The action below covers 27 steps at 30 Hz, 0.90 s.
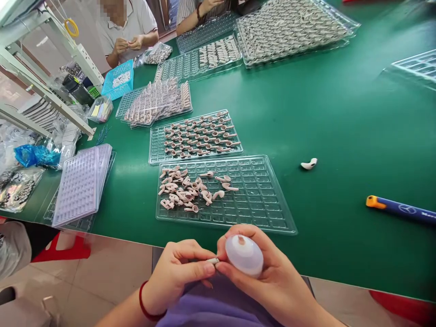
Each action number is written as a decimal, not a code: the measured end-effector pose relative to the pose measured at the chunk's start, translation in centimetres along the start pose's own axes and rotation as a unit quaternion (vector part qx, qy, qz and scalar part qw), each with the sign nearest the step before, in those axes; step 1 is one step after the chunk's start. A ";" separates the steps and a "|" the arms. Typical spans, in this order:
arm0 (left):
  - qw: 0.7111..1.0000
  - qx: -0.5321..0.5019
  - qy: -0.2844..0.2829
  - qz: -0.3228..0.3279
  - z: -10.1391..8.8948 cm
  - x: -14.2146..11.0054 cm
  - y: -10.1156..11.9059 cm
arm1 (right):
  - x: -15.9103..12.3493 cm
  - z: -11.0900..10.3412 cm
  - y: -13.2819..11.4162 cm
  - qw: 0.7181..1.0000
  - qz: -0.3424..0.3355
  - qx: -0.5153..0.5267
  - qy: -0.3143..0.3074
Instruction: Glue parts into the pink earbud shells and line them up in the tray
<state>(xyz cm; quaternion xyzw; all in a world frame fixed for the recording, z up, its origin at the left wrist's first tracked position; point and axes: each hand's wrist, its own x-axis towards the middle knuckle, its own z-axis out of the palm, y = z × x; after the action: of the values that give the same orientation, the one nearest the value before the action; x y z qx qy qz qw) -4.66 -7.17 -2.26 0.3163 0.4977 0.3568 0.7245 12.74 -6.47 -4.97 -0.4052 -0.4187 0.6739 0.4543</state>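
Observation:
My left hand [182, 268] is closed in a pinch on a small white earbud shell [213, 261], mostly hidden by thumb and fingers. My right hand [272, 268] wraps round a translucent white bottle [244, 256], its rounded end facing me. The bottle's other end is hidden, and the right thumb and fingertip meet the earbud shell's tip. Just beyond both hands lies a clear tray [252, 190] with a loose heap of earbud shells [184, 190] at its left. A single earbud shell [309, 164] rests on the green table farther right.
Behind the near tray sits another tray filled with rows of shells [200, 134]. Stacked trays [76, 186] stand at left. A blue basket [119, 93] and large loaded trays [289, 32] lie farther back. A blue-and-orange tool [402, 208] is at right. Two people [127, 27] sit opposite.

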 end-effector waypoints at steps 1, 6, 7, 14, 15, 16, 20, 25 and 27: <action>1.000 -0.005 0.000 -0.005 0.1 0.0 0.0 | -0.1 0.2 -0.1 1.000 -0.002 0.003 0.013; 1.000 -0.019 -0.002 -0.017 0.4 -0.2 0.1 | -0.5 0.8 -0.4 1.000 -0.019 0.016 0.018; 1.000 -0.022 -0.002 -0.021 0.5 -0.2 0.1 | -0.5 0.8 -0.4 0.999 -0.022 0.021 0.018; 1.000 -0.019 -0.007 -0.015 0.4 -0.2 0.1 | -0.2 0.2 0.2 0.997 -0.082 -0.004 0.006; 1.000 -0.015 -0.010 -0.014 0.4 -0.2 0.1 | -0.1 0.2 0.3 0.995 -0.095 -0.012 0.001; 1.000 -0.012 -0.012 -0.014 0.4 -0.3 0.1 | -0.1 0.2 0.3 0.995 -0.103 -0.019 0.000; 1.000 0.004 -0.011 -0.012 0.3 -0.5 0.0 | -0.1 0.0 0.2 0.995 -0.093 -0.039 0.020; 0.948 0.268 0.075 0.156 -0.7 -0.5 0.0 | 0.1 -1.8 0.5 0.977 -0.127 -0.168 0.004; 0.859 0.412 0.134 0.272 -1.5 -0.3 -0.3 | 0.0 -2.6 0.8 0.955 -0.162 -0.246 0.033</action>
<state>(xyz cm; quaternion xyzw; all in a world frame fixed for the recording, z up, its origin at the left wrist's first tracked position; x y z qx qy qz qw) -6.12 -7.48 -2.83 0.6580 0.5858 0.3408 0.3283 14.91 -6.14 -6.53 -0.4536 -0.6162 0.4534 0.4571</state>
